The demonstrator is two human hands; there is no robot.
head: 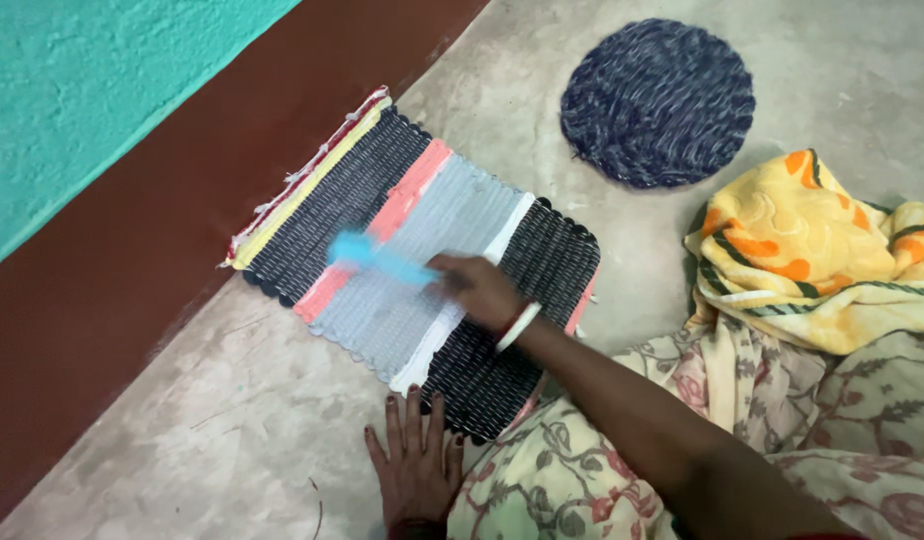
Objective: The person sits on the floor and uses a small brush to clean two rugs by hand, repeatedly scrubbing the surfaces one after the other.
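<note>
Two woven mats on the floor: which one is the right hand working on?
The striped rectangular mat by the wall; the right hand holds a blue brush over it. The round dark mat lies untouched.

Bare floor (232,430) left of striped mat (382,200); wall (102,220) beyond.

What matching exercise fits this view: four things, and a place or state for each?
Things:
1. striped woven mat
2. round dark mat
3. blue brush
4. left hand

Places or states:
A. flat on the floor beside the striped mat's near edge
B. held in the right hand, blurred
C. apart, on bare floor at the top
D. spread out along the wall's red band

Pairs: 1-D, 2-C, 3-B, 4-A
</note>
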